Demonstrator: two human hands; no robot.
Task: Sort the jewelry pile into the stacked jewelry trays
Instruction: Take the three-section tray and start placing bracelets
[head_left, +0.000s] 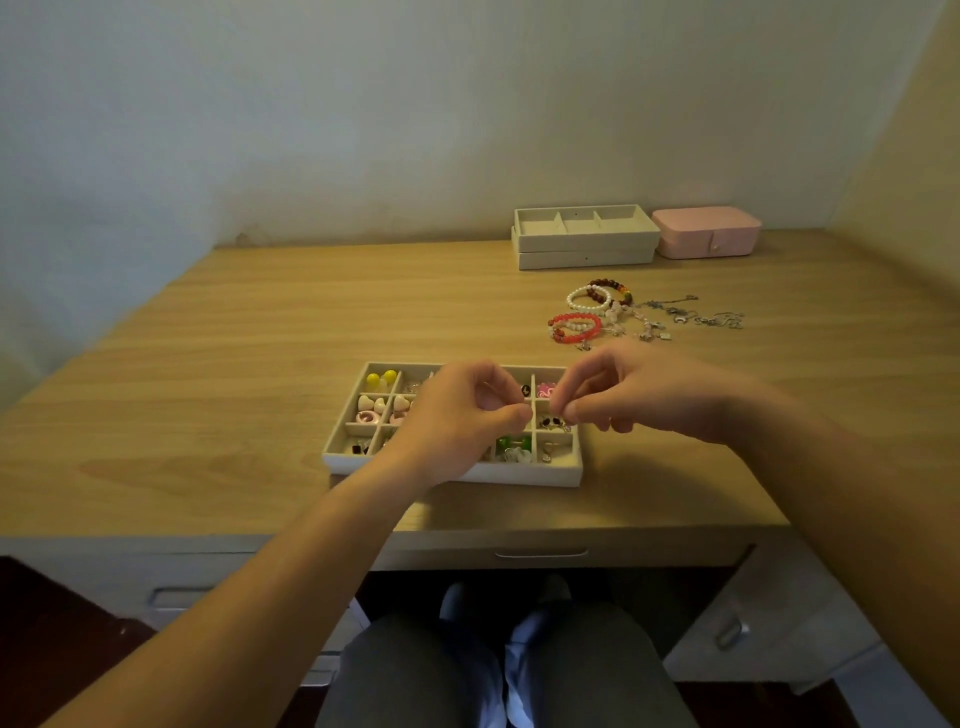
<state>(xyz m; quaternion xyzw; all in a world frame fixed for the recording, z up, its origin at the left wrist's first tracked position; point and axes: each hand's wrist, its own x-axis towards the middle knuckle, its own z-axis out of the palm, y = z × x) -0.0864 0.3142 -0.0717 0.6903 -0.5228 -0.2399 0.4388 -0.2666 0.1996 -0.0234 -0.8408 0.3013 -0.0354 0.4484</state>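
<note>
A beige compartment tray (457, 475) lies near the desk's front edge and holds small earrings and charms: yellow, white heart, pink, green. Above it my left hand (467, 415) and my right hand (623, 395) meet fingertip to fingertip, both pinching one tiny piece of jewelry too small to identify. The jewelry pile (623, 314) lies behind, to the right: a white pearl bracelet, red and dark bead bracelets, and silver chains (696, 317). Two more beige trays (584, 236) stand stacked at the back of the desk.
A closed pink jewelry box (709, 231) sits right of the stacked trays against the wall. The wooden desk (234, 364) has a drawer under its front edge. My knees show below the desk.
</note>
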